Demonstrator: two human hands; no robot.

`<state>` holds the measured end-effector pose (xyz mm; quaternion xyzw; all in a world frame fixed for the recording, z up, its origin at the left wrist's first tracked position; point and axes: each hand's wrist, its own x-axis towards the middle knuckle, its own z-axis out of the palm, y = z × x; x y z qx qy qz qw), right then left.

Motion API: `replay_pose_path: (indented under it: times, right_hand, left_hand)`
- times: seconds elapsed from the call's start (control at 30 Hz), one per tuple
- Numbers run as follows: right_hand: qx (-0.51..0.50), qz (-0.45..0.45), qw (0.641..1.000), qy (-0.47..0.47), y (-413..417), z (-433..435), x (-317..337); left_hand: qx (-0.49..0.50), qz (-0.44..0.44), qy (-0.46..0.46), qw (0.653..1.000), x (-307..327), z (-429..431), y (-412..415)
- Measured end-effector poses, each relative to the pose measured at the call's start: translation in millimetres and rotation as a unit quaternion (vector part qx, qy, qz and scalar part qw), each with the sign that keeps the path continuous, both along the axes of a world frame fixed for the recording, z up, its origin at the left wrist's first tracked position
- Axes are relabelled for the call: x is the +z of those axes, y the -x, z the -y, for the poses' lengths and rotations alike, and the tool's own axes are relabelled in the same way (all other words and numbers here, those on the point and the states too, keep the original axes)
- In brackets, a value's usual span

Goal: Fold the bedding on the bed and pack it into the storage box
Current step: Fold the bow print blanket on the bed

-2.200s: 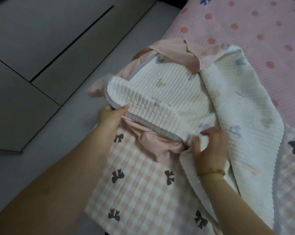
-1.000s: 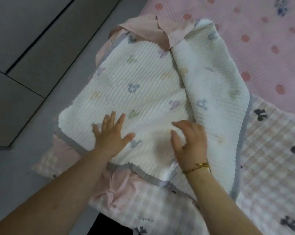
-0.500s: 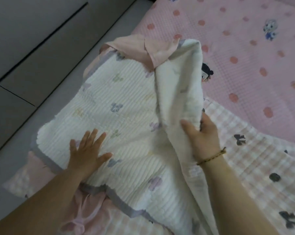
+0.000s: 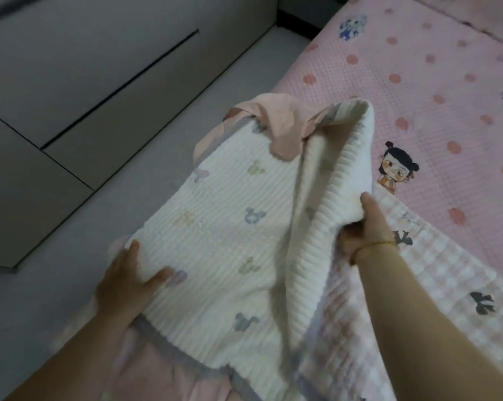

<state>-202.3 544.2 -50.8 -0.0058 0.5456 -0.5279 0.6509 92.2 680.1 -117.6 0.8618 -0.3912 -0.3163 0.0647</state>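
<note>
Left hand point(image 4: 128, 282) and right hand point(image 4: 366, 227) both grip the white ribbed blanket point(image 4: 230, 227) at the bed's edge.
The left hand clasps the blanket's left edge, thumb on top and fingers tucked beneath. The right hand, with a thin bracelet point(image 4: 371, 246) at the wrist, curls around a fold on the blanket's right side and holds it up as a ridge. A pink cloth point(image 4: 276, 123) pokes out at the blanket's far end. Beneath lies a pink checked quilt point(image 4: 447, 285) with dark bows, on a pink dotted sheet point(image 4: 418, 82). Grey floor point(image 4: 186, 96) and grey cabinet doors point(image 4: 56, 68) lie to the left.
</note>
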Motion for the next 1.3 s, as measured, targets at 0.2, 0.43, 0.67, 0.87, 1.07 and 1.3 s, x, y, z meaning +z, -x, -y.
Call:
replay_pose_path:
  times: [0.2,0.43,0.67,0.87,1.07,1.3]
  right_hand:
    - [0.322,-0.479,0.778,0.249,-152,8,31]
    - [0.688,-0.560,0.454,0.080,-238,-39,-47]
    - [0.390,-0.718,0.429,0.386,-238,-72,-51]
    - [0.452,-0.704,0.362,0.411,-241,-119,-77]
    - [0.391,-0.748,0.380,0.378,-253,-134,-86]
    - [0.112,-0.592,0.794,0.086,-219,-216,-64]
  left_hand:
    - [0.142,-0.257,0.030,0.955,-13,11,-56]
    - [0.207,-0.437,-0.005,0.875,-18,15,-116]
    - [0.302,-0.510,0.031,0.805,-8,33,-117]
    - [0.253,-0.546,0.042,0.798,26,43,-115]
    - [0.137,-0.280,0.084,0.946,19,83,-87]
    - [0.160,-0.218,0.049,0.961,-1,79,-107]
